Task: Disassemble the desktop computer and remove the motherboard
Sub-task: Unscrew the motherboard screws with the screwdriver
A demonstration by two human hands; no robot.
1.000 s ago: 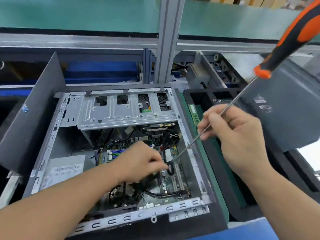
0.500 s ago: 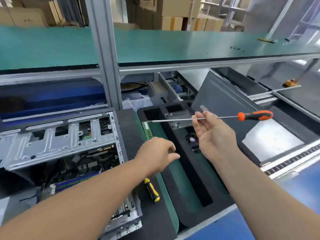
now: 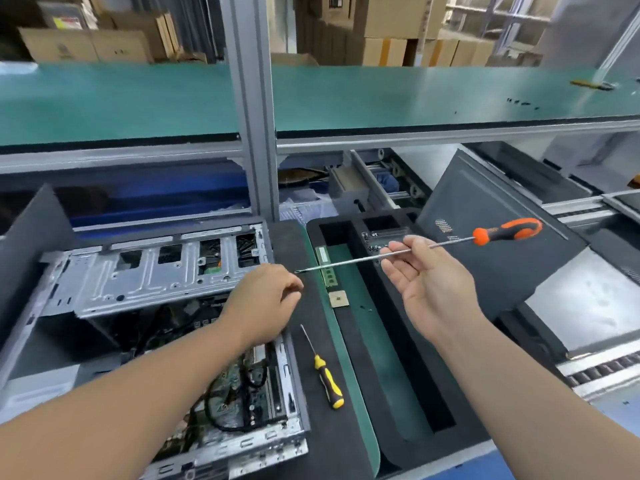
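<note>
Two hands were off the open grey steel computer case (image 3: 152, 282), its green motherboard (image 3: 235, 386) still seated inside among black cables. Our right hand (image 3: 429, 289) pinched the shaft of the long orange-handled screwdriver (image 3: 415, 251). Our left hand (image 3: 266, 299) was curled at its tip, apparently taking a screw, though none showed. We judged unscrewing underway; next, the screw needs setting in the black foam tray (image 3: 408, 382).

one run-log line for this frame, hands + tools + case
left hand: fingers pinched, contents hidden | right hand: holds orange screwdriver by shaft | yellow screwdriver: on mat | motherboard: in case
</note>
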